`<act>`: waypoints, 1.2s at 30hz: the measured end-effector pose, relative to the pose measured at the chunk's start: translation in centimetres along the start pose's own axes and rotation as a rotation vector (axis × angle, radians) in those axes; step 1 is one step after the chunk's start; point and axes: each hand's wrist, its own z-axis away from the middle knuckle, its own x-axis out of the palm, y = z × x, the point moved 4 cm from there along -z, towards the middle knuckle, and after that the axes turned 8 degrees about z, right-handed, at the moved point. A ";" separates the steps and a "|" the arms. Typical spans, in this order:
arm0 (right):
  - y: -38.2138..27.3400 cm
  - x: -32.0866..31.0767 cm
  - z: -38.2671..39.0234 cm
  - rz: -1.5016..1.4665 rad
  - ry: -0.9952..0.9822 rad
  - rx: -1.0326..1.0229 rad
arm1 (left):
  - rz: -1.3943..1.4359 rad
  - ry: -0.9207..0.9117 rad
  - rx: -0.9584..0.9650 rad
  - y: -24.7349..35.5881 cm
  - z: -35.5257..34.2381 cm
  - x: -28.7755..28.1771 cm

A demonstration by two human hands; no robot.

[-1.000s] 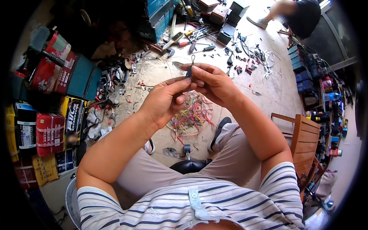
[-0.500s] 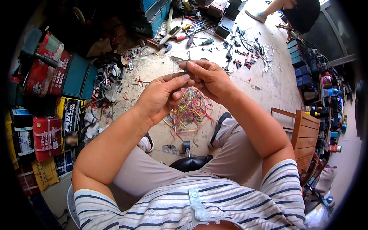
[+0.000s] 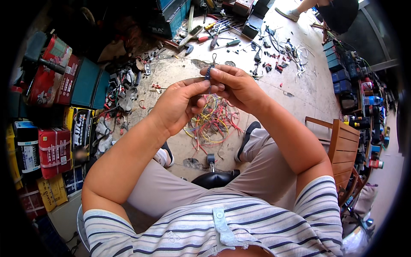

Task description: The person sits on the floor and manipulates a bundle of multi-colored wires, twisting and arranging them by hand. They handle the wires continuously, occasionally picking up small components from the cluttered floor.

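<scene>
Between my two hands is a short dark braided cord (image 3: 208, 73), with a thin loop standing up from its top end. My left hand (image 3: 182, 100) pinches its lower part between thumb and forefinger. Just above and to the right, my right hand (image 3: 237, 83) grips it with thumb and fingertips. The fingers hide part of the cord. Below my hands, a tangle of red, yellow and pale wires (image 3: 212, 124) lies on the floor between my feet.
Screwdrivers and a brush (image 3: 190, 36) lie ahead, near scattered black and red scraps (image 3: 278, 66). Boxes (image 3: 55, 152) are stacked at left. A wooden chair (image 3: 344, 147) and crowded shelves stand at right. Another person's foot (image 3: 287, 14) shows at the far right.
My thumbs have shifted slightly apart, so more of the braided cord shows between my fingers. Both hands keep hold of it. The whole view has shifted a little.
</scene>
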 end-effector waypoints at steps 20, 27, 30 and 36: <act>-0.2 -0.3 0.6 0.237 0.175 0.050 | -0.450 0.209 0.156 0.9 0.1 -0.2; 0.0 -0.7 0.9 0.520 0.185 -0.098 | -0.384 0.244 0.185 0.6 -0.1 -1.4; 0.3 -0.7 0.8 0.572 0.143 -0.116 | -0.340 0.237 0.151 0.4 0.0 -1.4; 0.7 -0.4 0.7 0.658 0.088 -0.126 | -0.288 0.268 0.093 -0.4 0.4 -2.2</act>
